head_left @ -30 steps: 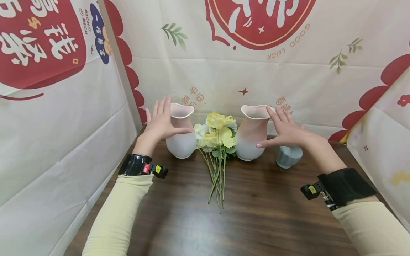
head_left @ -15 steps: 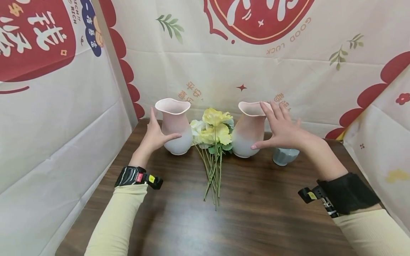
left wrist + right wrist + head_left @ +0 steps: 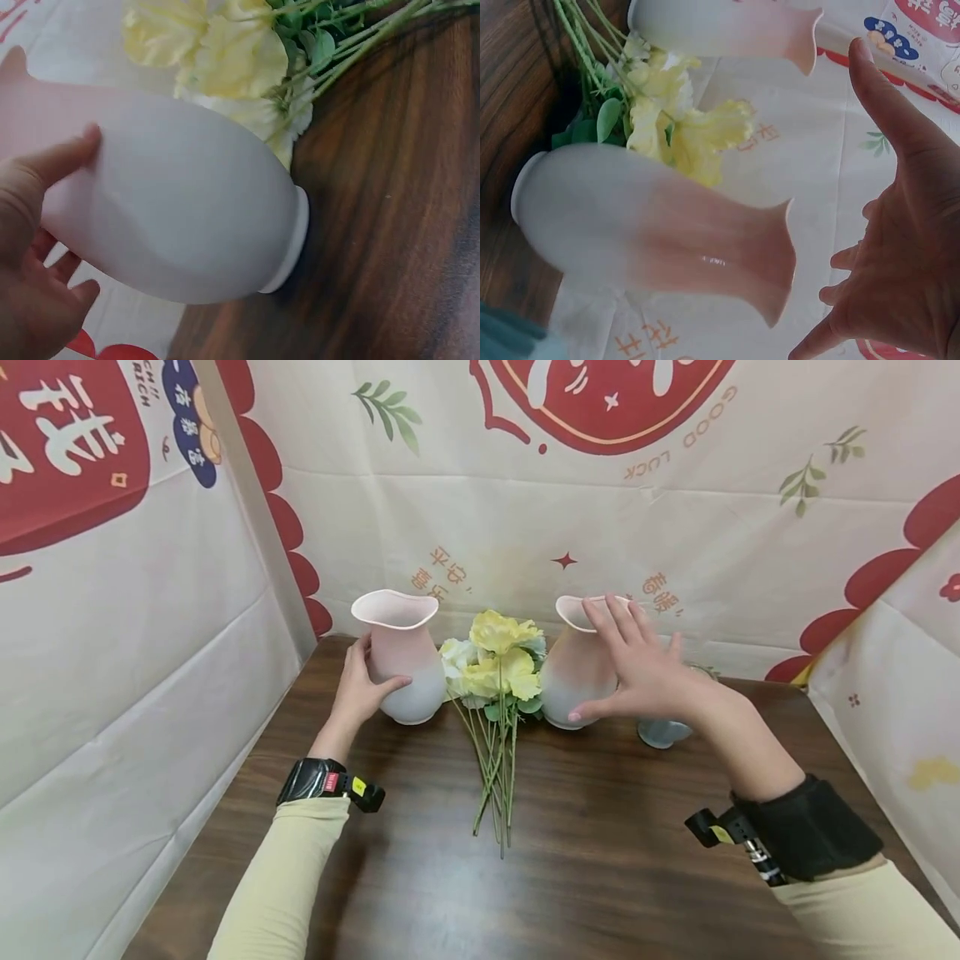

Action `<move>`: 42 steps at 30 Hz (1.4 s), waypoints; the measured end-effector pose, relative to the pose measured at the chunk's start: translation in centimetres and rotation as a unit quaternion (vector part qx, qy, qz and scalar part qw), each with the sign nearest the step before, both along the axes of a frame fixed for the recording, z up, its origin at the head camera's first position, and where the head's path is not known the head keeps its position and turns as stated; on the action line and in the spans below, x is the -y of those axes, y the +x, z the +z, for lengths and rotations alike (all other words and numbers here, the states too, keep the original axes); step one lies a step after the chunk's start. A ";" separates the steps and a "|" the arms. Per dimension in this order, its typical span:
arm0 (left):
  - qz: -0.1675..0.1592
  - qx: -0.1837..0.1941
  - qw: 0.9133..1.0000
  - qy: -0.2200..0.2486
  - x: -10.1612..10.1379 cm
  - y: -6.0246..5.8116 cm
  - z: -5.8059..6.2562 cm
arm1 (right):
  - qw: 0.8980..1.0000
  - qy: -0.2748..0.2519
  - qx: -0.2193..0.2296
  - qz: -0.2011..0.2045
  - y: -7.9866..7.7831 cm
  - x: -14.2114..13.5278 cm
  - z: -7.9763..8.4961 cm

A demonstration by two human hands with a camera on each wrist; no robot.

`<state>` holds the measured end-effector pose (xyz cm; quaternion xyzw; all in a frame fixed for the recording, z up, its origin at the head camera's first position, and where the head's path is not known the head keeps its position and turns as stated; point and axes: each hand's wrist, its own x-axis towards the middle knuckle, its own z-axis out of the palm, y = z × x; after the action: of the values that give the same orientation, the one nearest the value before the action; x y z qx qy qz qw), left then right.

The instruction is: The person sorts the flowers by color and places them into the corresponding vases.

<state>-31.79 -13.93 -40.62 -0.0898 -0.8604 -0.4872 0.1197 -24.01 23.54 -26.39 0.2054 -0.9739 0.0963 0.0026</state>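
My left hand grips the left vase, pink at its wavy mouth and whitish below, standing upright. In the left wrist view the thumb lies on the vase's side and the other fingers go round its far side. My right hand is spread, with nothing in it, in front of a similar second vase. The right wrist view has those fingers apart from this vase's wavy rim. Between the vases lie yellow and white flowers, their green stems toward me.
A small blue-grey cup stands right of the second vase, partly hidden by my right hand. All these things rest on a dark wooden table. Printed cloth walls close off its back and sides.
My left hand has come down from beside the left vase's mouth and closed round its body. The right hand has shifted slightly left, still spread. The head view has shifted a little.
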 end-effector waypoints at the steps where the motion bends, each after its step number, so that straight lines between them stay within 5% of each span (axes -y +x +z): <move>1: 0.002 -0.002 1.000 0.003 0.1 -0.1 -0.3 | 1.000 -0.002 0.000 0.003 -0.1 0.1 -0.1; 6: -0.017 -0.007 0.999 0.028 0.4 -0.4 -0.9 | 1.000 -0.018 -0.003 0.022 -0.2 0.8 -0.6; 15: -0.034 0.041 0.997 0.052 0.9 -1.1 -1.3 | 0.998 -0.043 -0.018 0.044 0.7 2.5 -1.4; 20: -0.031 0.042 0.997 0.058 0.9 -1.0 -1.0 | 0.992 -0.098 -0.017 0.075 1.2 3.3 -3.0; 24: -0.039 0.040 0.995 0.082 0.5 -0.2 0.1 | 0.985 -0.155 0.031 0.074 1.1 3.8 -5.1; 30: -0.031 0.028 0.994 0.101 0.0 0.5 0.7 | 0.960 -0.245 0.120 0.068 0.1 4.4 -9.3; 39: -0.037 0.013 0.988 0.148 0.1 -0.4 -1.0 | 0.900 -0.375 0.224 -0.013 -0.8 5.3 -14.5; 42: -0.041 -0.001 0.986 0.161 0.1 -0.6 -1.4 | 0.894 -0.382 0.231 -0.043 -1.1 5.7 -15.7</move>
<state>-32.37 -13.99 -42.00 -0.1051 -0.7663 -0.6237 0.1131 -25.14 17.87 -42.07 0.1181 -0.8433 0.5052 -0.1403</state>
